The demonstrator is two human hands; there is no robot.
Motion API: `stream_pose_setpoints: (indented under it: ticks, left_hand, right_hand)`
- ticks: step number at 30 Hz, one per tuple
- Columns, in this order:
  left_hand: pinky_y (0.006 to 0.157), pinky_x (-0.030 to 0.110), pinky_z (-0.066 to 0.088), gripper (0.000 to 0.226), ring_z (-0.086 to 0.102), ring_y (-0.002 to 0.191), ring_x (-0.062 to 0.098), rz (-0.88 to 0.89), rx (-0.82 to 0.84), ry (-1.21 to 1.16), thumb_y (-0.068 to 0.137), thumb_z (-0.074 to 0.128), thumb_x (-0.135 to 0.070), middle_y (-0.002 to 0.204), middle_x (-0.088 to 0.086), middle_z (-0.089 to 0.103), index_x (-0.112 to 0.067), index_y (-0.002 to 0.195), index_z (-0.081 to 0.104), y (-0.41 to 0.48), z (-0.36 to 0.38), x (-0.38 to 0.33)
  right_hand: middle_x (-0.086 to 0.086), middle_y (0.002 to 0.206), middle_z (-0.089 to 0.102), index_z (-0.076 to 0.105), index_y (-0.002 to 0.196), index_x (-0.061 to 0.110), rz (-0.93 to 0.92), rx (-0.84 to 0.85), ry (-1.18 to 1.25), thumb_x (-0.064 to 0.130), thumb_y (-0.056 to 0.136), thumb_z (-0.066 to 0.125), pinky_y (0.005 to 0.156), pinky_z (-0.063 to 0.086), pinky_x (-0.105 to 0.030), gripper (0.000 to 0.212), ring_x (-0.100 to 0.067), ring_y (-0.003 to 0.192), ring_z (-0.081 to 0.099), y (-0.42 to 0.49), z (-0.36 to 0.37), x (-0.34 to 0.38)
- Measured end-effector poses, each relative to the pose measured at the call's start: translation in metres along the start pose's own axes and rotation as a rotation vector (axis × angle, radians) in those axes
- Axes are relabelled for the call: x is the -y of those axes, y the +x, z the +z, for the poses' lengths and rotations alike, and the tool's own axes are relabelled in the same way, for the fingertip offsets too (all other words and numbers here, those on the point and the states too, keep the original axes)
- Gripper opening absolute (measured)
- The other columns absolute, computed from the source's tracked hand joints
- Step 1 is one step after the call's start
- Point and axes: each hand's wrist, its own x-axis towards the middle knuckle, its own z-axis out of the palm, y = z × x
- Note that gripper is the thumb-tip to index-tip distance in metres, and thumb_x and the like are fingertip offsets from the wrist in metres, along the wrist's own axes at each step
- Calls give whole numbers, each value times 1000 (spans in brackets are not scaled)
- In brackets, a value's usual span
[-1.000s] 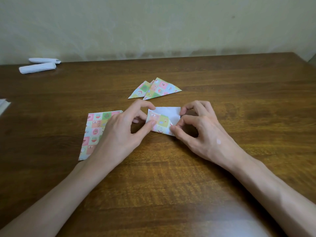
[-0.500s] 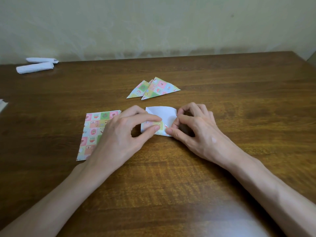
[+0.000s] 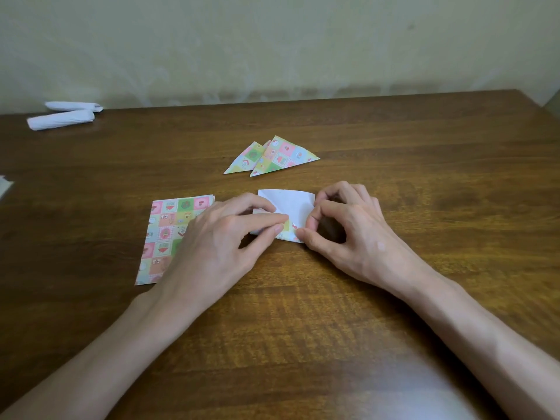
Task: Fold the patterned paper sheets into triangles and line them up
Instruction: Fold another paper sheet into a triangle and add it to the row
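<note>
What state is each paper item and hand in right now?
Centre sheet: partly folded, white side up.
Left hand: pinches that sheet's near edge.
Right hand: pinches its near right corner.
Folded triangles: done, overlapping, flat.
Patterned stack: unfolded, pattern up.
White rolls: rolled, untouched.

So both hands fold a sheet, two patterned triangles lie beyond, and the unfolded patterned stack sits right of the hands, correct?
No. The head view shows the flat stack of pastel patterned paper sheets left of the hands, partly under the left hand. Otherwise right: it and the right hand pinch the white-backed paper sheet, two pastel patterned paper triangles beyond.
</note>
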Motion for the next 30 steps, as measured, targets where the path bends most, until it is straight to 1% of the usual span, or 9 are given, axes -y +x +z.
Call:
stream_pose_setpoints:
  ticks: [5, 8, 11, 13, 15, 18, 24, 28, 30]
  left_hand:
    - [96, 39, 49, 29, 60, 115, 15, 99, 33, 100, 101, 59, -37, 129, -13, 61, -35, 126, 73, -4, -2, 3]
    - [95, 39, 51, 30, 59, 118, 15, 97, 51, 113, 101, 59, -36, 137, -13, 56, -39, 129, 71, -6, -4, 4]
    - [93, 38, 53, 31, 61, 118, 16, 139, 69, 133, 101, 61, -33, 141, -11, 56, -40, 130, 70, -5, -9, 5]
    - [94, 34, 51, 34, 60, 119, 18, 190, 104, 195, 100, 62, -31, 148, -10, 53, -41, 133, 68, -6, -12, 7]
    - [95, 32, 47, 35, 60, 116, 19, 228, 138, 253, 100, 62, -30, 152, -8, 51, -41, 134, 67, -7, -15, 8]
    - [97, 33, 44, 33, 60, 108, 20, 267, 150, 287, 102, 59, -32, 148, -7, 54, -38, 132, 69, -7, -16, 8]
    - [96, 36, 51, 36, 58, 121, 16, 258, 203, 278, 102, 52, -35, 146, -7, 52, -39, 136, 65, -9, -20, 8]
    - [99, 41, 49, 36, 57, 121, 17, 260, 201, 283, 103, 52, -35, 141, -7, 54, -40, 136, 65, -9, -18, 12]
    - [100, 39, 45, 34, 56, 123, 16, 275, 189, 294, 105, 51, -34, 139, -7, 56, -40, 137, 65, -9, -17, 13]
  right_hand:
    - [16, 112, 49, 60, 79, 41, 8, 13, 7, 57, 89, 62, 98, 31, -30, 18, -7, 114, 41, 1, -1, 0]
    - [16, 112, 49, 60, 79, 42, 8, 13, 10, 57, 87, 62, 98, 31, -31, 17, -7, 114, 41, 1, -1, 0]
    - [16, 112, 49, 58, 78, 42, 6, 1, 3, 56, 87, 62, 97, 30, -30, 17, -6, 113, 41, 0, 0, 0]
    - [16, 112, 48, 58, 79, 42, 4, -5, -9, 56, 87, 63, 96, 29, -29, 17, -6, 113, 41, 1, 1, -1]
    - [16, 112, 48, 57, 79, 42, 4, -5, -15, 55, 87, 64, 96, 29, -29, 17, -6, 113, 41, 1, 2, -1]
    - [16, 112, 49, 55, 79, 43, 1, -11, -23, 54, 87, 64, 95, 30, -30, 17, -7, 113, 41, 1, 2, -1]
    - [16, 111, 48, 56, 78, 42, 1, -13, -24, 49, 89, 69, 95, 28, -29, 18, -7, 114, 41, 1, 3, -2]
    - [16, 111, 48, 57, 78, 42, 4, -18, -20, 49, 88, 69, 95, 29, -30, 17, -7, 113, 42, 1, 3, -2]
    - [16, 112, 49, 58, 78, 41, 7, -20, -18, 49, 88, 70, 95, 30, -30, 17, -7, 113, 42, 1, 3, -1]
